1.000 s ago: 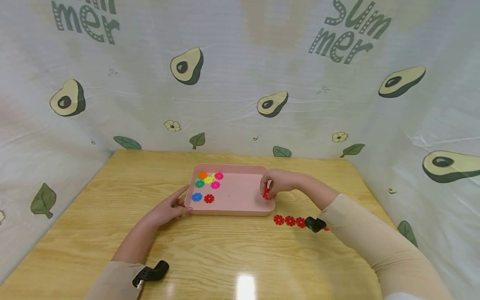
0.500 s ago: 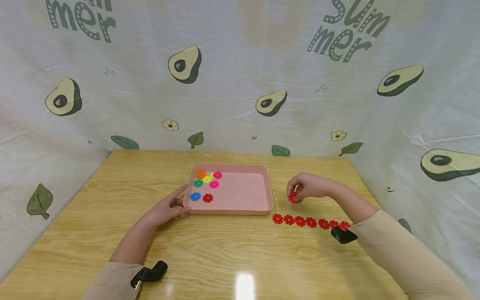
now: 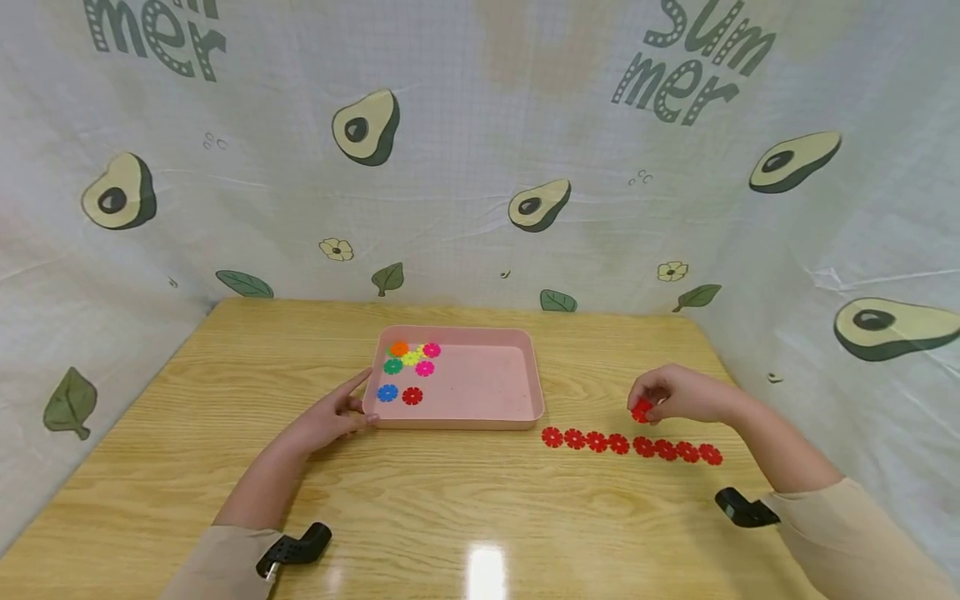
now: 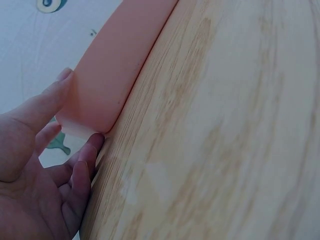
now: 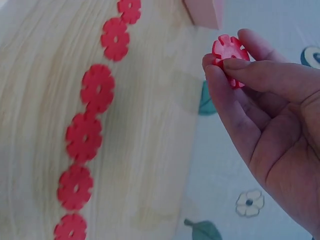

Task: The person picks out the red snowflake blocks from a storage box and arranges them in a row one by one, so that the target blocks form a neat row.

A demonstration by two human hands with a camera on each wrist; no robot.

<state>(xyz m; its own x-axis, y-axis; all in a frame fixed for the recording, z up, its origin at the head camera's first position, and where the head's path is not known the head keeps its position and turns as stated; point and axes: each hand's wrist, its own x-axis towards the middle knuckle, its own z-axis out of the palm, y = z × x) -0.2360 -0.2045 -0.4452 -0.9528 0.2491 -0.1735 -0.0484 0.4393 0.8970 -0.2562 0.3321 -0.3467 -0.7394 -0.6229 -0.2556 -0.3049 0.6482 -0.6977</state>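
Note:
My left hand (image 3: 330,423) rests at the front left corner of a shallow pink tray (image 3: 487,379). In the left wrist view its thumb lies straight against the tray's wall, and the other fingertips are at the corner, close to the tabletop. My right hand (image 3: 688,393) pinches a red flower-shaped notched disc (image 5: 230,52) between thumb and fingers, seen closely in the right wrist view. Just in front of that hand runs a row of several matching red discs (image 3: 665,450) on the table, with a small gap near its middle.
Loose discs lie at the tray's left side: a blue one (image 3: 387,392), a red one (image 3: 412,396), a green one (image 3: 393,366), an orange one (image 3: 399,348), plus yellow and pink ones. A printed cloth (image 3: 450,233) hangs behind the wooden table (image 3: 420,508).
My right hand has carried the red disc out of the tray, rightward and nearer the row. More of the row now shows from under the arm. The left hand stays at the tray corner.

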